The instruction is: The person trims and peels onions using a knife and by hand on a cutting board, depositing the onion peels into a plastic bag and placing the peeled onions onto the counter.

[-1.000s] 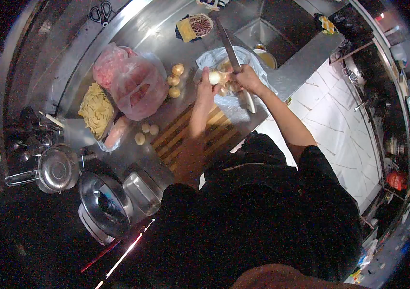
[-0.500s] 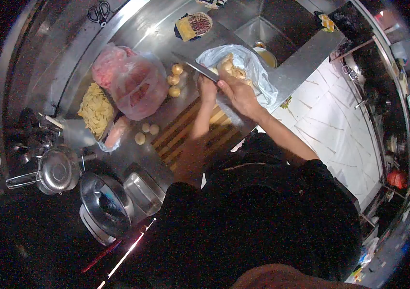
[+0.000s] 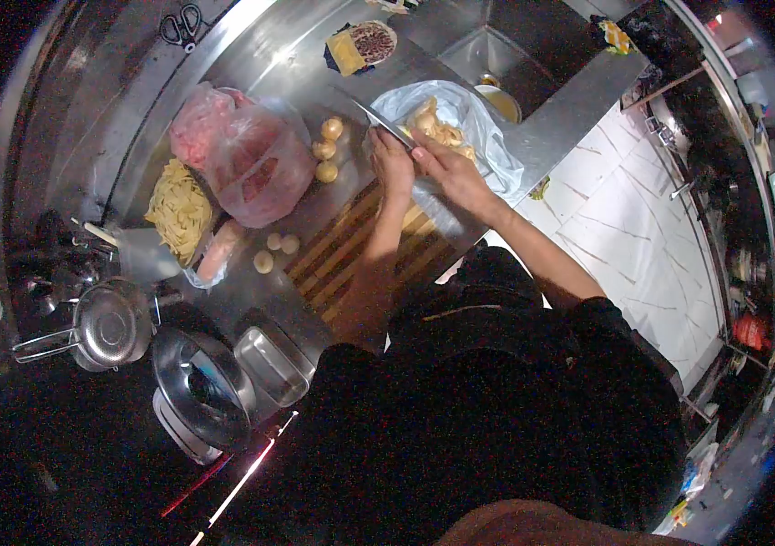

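My right hand (image 3: 456, 180) grips a knife (image 3: 389, 126), its blade pointing to the upper left. Close beside it, my left hand (image 3: 393, 166) is curled just under the blade, its fingers closed. Whatever lies inside the left hand is hidden behind the knife and fingers. Beyond both hands, a white plastic bag (image 3: 495, 150) lies spread open with yellowish-brown onion skins (image 3: 442, 127) on it. Three onions (image 3: 325, 149) stand in a row left of my hands. Under my forearms is a striped wooden cutting board (image 3: 337, 246).
Bagged red meat (image 3: 260, 177), sliced yellowish strips (image 3: 178, 209) and three small pale balls (image 3: 264, 262) sit to the left. Nearer are a strainer (image 3: 114, 323), a steel bowl (image 3: 201, 387) and a metal tray (image 3: 271, 366). A sink (image 3: 483, 55) lies at the back; scissors (image 3: 180, 27) hang behind.
The knife has shifted slightly down and its blade is tilted differently against the left hand. Both hands stay close together over the bag's near edge. The view has moved a little.
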A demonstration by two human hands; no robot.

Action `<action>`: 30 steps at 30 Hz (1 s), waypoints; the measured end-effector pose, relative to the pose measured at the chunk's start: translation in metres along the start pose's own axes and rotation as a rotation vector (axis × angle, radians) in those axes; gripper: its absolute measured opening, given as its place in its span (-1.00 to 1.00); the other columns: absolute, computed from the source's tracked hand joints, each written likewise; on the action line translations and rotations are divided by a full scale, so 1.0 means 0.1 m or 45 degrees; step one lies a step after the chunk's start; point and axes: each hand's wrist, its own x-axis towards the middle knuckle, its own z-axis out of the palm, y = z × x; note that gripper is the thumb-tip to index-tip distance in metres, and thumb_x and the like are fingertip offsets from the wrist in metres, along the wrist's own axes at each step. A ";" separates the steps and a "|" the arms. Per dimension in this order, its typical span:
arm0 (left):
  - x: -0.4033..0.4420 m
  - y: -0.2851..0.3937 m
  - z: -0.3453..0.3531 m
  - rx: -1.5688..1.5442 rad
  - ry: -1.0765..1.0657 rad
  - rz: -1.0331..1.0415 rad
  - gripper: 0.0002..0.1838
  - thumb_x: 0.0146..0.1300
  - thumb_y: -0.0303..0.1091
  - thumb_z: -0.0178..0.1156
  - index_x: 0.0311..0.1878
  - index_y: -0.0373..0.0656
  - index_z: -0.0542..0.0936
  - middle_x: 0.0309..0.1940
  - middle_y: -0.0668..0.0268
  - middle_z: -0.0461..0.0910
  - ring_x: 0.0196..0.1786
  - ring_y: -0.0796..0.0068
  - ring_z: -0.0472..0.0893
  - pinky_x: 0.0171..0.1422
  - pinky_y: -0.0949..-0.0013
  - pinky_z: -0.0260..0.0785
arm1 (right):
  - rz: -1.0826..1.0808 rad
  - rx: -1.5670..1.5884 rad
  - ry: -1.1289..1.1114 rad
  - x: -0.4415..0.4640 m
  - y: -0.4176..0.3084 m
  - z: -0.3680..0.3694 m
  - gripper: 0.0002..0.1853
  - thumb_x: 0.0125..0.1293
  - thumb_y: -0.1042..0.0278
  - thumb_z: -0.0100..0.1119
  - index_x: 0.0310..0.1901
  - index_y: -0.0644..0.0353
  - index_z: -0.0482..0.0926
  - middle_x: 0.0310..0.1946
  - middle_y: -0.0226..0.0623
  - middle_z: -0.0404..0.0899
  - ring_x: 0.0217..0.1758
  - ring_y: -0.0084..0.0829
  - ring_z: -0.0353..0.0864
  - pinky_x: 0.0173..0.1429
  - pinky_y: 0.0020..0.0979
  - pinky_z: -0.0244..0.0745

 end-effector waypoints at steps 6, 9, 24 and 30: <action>-0.05 -0.06 0.13 0.106 0.237 0.257 -0.53 0.38 -0.15 -0.25 0.10 -0.40 0.31 -0.02 -0.26 0.42 0.03 -0.25 0.41 0.09 -0.08 0.18 | 0.110 0.124 0.002 0.01 0.10 0.03 -0.48 0.42 -0.01 -0.12 0.25 0.19 0.28 0.03 -0.11 0.48 0.10 -0.32 0.46 0.21 -0.41 0.27; -0.10 0.26 -0.08 0.019 -0.045 -0.010 -0.58 0.40 -0.13 -0.27 0.02 -0.32 0.34 -0.13 -0.22 0.49 -0.02 -0.21 0.44 0.01 -0.06 0.20 | 0.070 0.174 0.054 0.04 0.12 0.09 -0.51 0.41 -0.04 -0.13 0.15 0.19 0.31 -0.07 -0.05 0.52 0.02 -0.22 0.50 0.12 -0.33 0.34; 0.06 -0.46 0.28 -0.077 0.114 0.298 -0.60 0.39 0.01 -0.18 -0.20 -0.18 0.40 -0.40 0.13 0.49 -0.38 0.11 0.50 -0.33 0.10 0.29 | 0.409 0.527 0.114 0.22 0.05 0.03 -0.48 0.33 -0.21 -0.09 -0.13 0.20 0.40 -0.26 -0.06 0.60 -0.17 -0.19 0.61 -0.05 -0.21 0.44; 0.06 0.14 -0.20 -1.203 -0.463 -0.811 -0.64 0.39 0.04 -0.10 -0.20 -0.05 0.47 -0.47 0.47 0.47 -0.63 0.73 0.29 -0.62 0.63 0.08 | 0.083 0.246 0.179 0.33 0.34 -0.08 -0.42 0.16 0.06 0.31 0.06 0.33 0.43 -0.49 -0.43 0.52 -0.57 -0.69 0.39 -0.52 -0.58 0.27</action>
